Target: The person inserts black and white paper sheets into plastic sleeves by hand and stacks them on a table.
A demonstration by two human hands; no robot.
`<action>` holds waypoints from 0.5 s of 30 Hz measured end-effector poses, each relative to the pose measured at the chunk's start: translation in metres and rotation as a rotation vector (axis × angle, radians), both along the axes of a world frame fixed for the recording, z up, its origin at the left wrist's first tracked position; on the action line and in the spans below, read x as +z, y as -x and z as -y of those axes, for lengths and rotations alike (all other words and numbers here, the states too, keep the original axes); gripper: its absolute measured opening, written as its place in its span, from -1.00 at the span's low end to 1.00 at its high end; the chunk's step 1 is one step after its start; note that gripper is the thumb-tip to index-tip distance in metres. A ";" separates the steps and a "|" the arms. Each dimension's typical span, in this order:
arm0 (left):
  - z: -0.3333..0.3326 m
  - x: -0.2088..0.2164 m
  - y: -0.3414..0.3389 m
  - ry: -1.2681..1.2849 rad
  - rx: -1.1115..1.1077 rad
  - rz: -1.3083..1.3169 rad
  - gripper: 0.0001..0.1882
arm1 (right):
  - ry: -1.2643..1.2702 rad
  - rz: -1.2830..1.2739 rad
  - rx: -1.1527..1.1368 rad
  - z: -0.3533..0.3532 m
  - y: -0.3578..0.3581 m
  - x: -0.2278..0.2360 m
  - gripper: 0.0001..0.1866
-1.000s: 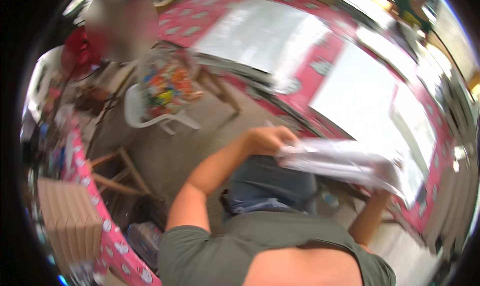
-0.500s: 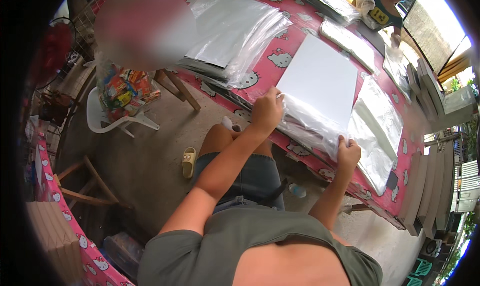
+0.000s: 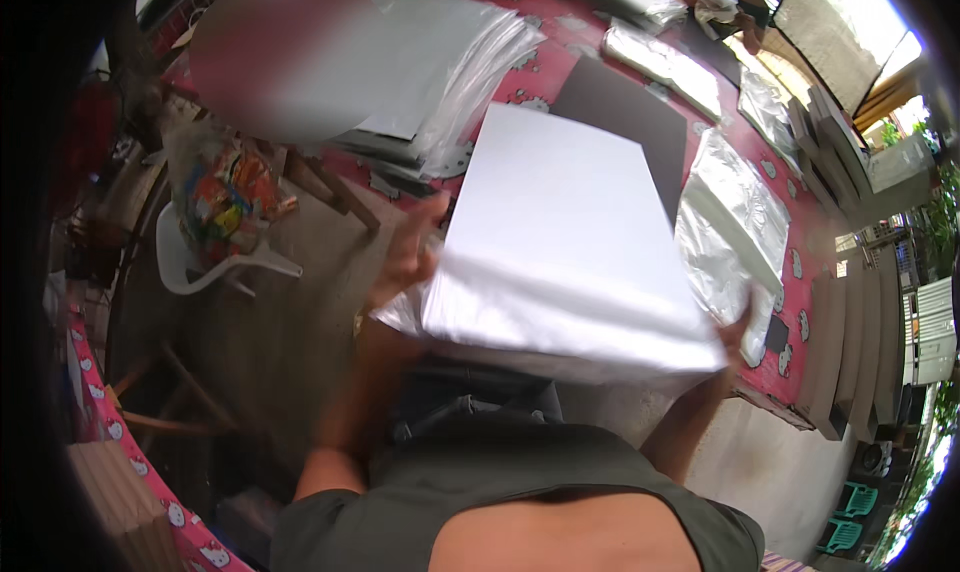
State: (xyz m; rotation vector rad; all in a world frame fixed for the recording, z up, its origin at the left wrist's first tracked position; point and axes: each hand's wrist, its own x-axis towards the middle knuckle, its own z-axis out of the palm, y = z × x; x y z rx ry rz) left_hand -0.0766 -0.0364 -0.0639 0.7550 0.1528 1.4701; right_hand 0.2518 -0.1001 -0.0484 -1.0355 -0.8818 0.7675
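Note:
A thick stack of white sheets in clear plastic wrap (image 3: 565, 242) is lifted toward me, its near edge over my lap. My left hand (image 3: 408, 254) grips the stack's left edge, fingers blurred. My right hand (image 3: 738, 330) holds the stack's lower right corner and is mostly hidden behind it. Under the stack's far end lies a dark grey board (image 3: 628, 122) on the table with the red patterned cloth (image 3: 560, 34).
More plastic-wrapped packs (image 3: 735, 212) lie to the right and another pile of sheets (image 3: 450, 62) at the far left of the table. A white plastic chair (image 3: 195, 262) holding a colourful bag (image 3: 225, 197) stands on the left. A blurred person sits beyond it.
The stack of white sheets has been raised off the table and pulled toward me, now filling the middle of the view. Both hands stayed on its edges.

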 end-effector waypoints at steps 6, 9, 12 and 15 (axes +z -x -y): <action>-0.139 0.191 -0.031 -0.208 -0.233 -0.092 -0.72 | -0.388 0.667 -0.367 -0.109 0.009 0.200 -0.74; -0.182 0.152 -0.031 -0.278 0.156 -0.596 -0.75 | -0.174 0.767 -0.524 -0.172 -0.006 0.184 -0.61; -0.176 0.075 -0.039 0.153 0.102 -0.541 -0.78 | 0.066 0.440 -0.329 -0.158 -0.026 0.095 -0.70; -0.140 0.064 -0.043 0.138 0.175 -0.689 -0.79 | -0.140 0.374 -0.115 -0.122 -0.044 0.046 -0.77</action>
